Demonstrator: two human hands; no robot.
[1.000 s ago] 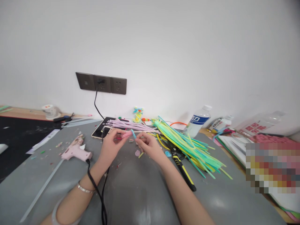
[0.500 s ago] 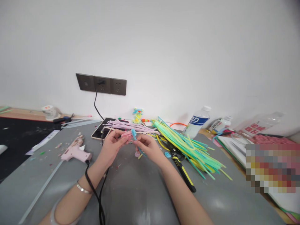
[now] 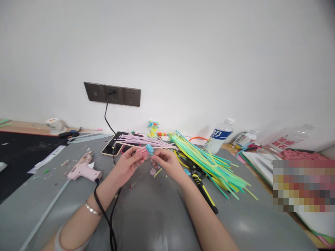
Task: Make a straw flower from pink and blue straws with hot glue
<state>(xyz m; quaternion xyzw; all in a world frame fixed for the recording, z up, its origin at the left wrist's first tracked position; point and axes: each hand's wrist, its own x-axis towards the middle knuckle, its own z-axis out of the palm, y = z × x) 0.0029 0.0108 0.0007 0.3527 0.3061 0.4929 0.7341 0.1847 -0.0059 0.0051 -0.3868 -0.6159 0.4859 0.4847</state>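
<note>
Above the grey table my left hand (image 3: 127, 166) is closed around a pink bundle (image 3: 141, 151) that looks made of fuzzy pipe cleaners. A light blue pipe cleaner (image 3: 149, 149) forms a coil at the right end of this bundle. Thumb and fingers of my right hand (image 3: 169, 165) pinch the free end of the blue strand, close to the coil. My fingers hide part of the bundle and most of the strand's end. Below the hands lie a small pinkish-purple coil (image 3: 153, 171) and a short yellowish piece (image 3: 157, 172).
A pink glue gun (image 3: 85, 170) with a black cable rests at left. Green and yellow pipe cleaners (image 3: 209, 164) lie at right beside pliers (image 3: 205, 193) and a bottle (image 3: 219, 136). Behind the hands are lilac pipe cleaners (image 3: 141, 140), a phone (image 3: 111, 148) and a small figure (image 3: 153, 129).
The blue strand, which looped below my right hand, now sits as a fuller coil at the bundle's end. My right hand has shifted slightly; the left still holds the bundle.
</note>
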